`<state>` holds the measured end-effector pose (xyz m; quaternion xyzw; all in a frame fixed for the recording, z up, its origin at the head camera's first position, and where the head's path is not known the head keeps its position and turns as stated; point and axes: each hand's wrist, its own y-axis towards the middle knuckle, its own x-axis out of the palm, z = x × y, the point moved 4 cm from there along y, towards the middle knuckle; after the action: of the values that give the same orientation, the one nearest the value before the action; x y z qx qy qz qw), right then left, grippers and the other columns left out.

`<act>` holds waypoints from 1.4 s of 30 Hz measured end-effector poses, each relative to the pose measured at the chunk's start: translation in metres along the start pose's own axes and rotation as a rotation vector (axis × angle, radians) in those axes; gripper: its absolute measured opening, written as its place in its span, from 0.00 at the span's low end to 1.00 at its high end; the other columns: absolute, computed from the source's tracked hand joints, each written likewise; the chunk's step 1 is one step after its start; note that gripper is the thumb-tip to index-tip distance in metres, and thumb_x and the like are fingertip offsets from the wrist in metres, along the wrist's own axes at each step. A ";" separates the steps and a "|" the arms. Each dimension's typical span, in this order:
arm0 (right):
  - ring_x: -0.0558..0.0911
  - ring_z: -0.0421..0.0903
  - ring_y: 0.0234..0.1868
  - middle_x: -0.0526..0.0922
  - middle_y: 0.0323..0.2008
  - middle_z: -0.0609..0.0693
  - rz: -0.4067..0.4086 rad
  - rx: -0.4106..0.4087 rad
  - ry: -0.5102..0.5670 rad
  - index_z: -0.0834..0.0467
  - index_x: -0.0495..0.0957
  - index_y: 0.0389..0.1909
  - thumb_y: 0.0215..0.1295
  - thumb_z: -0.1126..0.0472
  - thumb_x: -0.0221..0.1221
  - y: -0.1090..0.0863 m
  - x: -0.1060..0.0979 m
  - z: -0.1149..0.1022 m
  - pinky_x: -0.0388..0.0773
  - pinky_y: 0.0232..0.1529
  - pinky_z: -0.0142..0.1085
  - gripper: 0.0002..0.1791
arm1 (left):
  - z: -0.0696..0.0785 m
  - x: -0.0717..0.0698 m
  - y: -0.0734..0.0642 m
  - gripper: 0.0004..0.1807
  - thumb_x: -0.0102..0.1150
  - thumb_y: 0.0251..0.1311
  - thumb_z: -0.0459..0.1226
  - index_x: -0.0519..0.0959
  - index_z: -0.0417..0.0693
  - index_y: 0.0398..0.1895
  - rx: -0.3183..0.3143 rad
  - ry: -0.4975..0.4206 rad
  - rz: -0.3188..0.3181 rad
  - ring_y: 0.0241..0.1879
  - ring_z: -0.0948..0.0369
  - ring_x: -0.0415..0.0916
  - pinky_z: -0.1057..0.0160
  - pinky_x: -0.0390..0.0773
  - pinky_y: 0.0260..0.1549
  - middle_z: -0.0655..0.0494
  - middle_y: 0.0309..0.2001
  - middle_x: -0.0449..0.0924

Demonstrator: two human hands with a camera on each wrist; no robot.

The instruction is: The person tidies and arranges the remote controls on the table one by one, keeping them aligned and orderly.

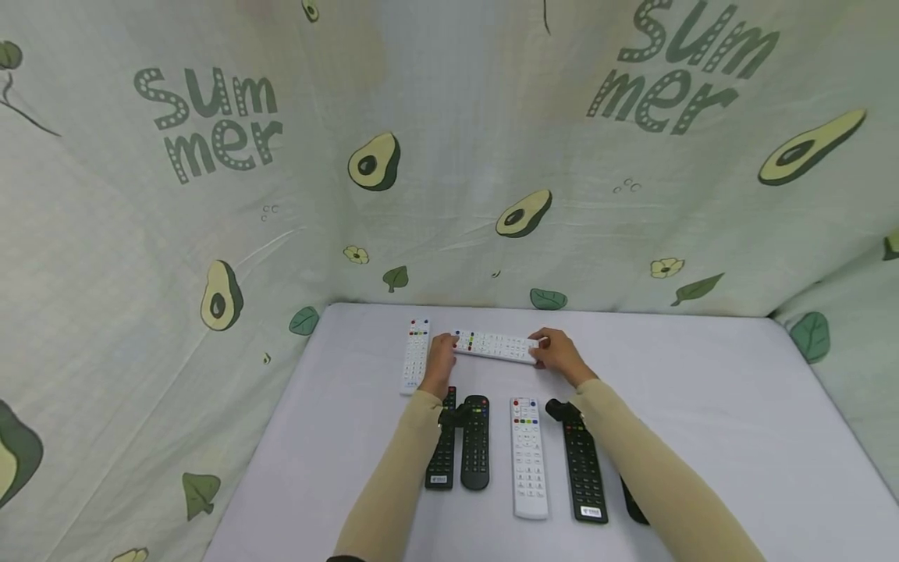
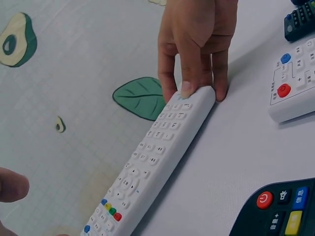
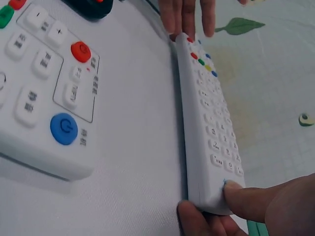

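A white remote control lies crosswise near the back of the table, its coloured buttons toward the left. My right hand grips its right end; in the right wrist view the thumb presses on top and the fingers curl about the end. At the other end is my left hand, its fingers extended right at the edge and its thumb held away from the remote. Left of that hand, a second white remote stands lengthwise.
In front lie black remotes, one partly under the left wrist, a long white remote, and another black remote. One more dark remote is mostly hidden by the right sleeve. A printed cloth hangs behind the table.
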<state>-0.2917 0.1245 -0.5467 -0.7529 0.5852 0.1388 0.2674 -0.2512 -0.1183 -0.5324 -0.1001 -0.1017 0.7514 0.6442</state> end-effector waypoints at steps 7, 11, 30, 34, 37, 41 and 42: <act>0.84 0.55 0.45 0.77 0.53 0.68 0.025 0.009 0.034 0.71 0.76 0.64 0.75 0.69 0.60 -0.015 -0.007 0.003 0.89 0.42 0.38 0.20 | -0.005 0.001 -0.010 0.29 0.48 0.78 0.41 0.65 0.34 0.75 0.010 0.001 0.077 0.68 0.40 0.69 0.45 0.69 0.72 0.35 0.72 0.67; 0.84 0.59 0.48 0.76 0.55 0.70 0.045 -0.023 0.022 0.71 0.76 0.64 0.74 0.70 0.60 -0.028 -0.017 -0.001 0.90 0.44 0.41 0.20 | -0.004 0.003 -0.019 0.27 0.50 0.76 0.37 0.67 0.34 0.73 0.021 -0.027 0.112 0.65 0.42 0.72 0.45 0.71 0.71 0.35 0.68 0.72; 0.86 0.58 0.47 0.78 0.52 0.70 0.109 -0.061 0.028 0.74 0.75 0.65 0.74 0.70 0.61 -0.121 -0.057 0.012 0.90 0.42 0.45 0.21 | -0.018 0.032 -0.067 0.16 0.56 0.76 0.28 0.79 0.32 0.62 0.103 -0.138 -0.004 0.49 0.56 0.81 0.59 0.87 0.54 0.40 0.56 0.77; 0.86 0.57 0.48 0.79 0.53 0.69 0.125 -0.052 0.014 0.73 0.75 0.65 0.75 0.69 0.61 -0.139 -0.065 0.021 0.90 0.41 0.43 0.22 | -0.021 0.043 -0.077 0.16 0.57 0.76 0.28 0.80 0.33 0.62 0.102 -0.145 -0.040 0.50 0.57 0.81 0.61 0.87 0.53 0.42 0.56 0.77; 0.86 0.57 0.48 0.79 0.54 0.71 0.134 -0.055 0.015 0.73 0.74 0.66 0.75 0.68 0.61 -0.152 -0.073 0.028 0.90 0.40 0.41 0.23 | -0.022 0.053 -0.082 0.16 0.58 0.75 0.30 0.81 0.34 0.62 0.104 -0.153 -0.065 0.50 0.57 0.82 0.62 0.87 0.53 0.43 0.56 0.78; 0.86 0.57 0.50 0.78 0.58 0.72 0.136 -0.043 0.021 0.72 0.72 0.68 0.76 0.67 0.60 -0.167 -0.081 0.036 0.89 0.41 0.39 0.24 | -0.021 0.066 -0.089 0.16 0.58 0.75 0.29 0.80 0.33 0.62 0.115 -0.190 -0.101 0.50 0.58 0.81 0.59 0.87 0.53 0.43 0.56 0.78; 0.87 0.57 0.50 0.78 0.58 0.72 0.138 -0.039 0.025 0.72 0.72 0.68 0.76 0.67 0.59 -0.170 -0.082 0.039 0.89 0.41 0.38 0.24 | -0.021 0.069 -0.090 0.16 0.58 0.75 0.29 0.80 0.33 0.62 0.113 -0.200 -0.112 0.49 0.58 0.81 0.59 0.87 0.54 0.43 0.56 0.77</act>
<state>-0.1477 0.2417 -0.4947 -0.7174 0.6362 0.1589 0.2352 -0.1703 -0.0361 -0.5283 0.0174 -0.1283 0.7250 0.6765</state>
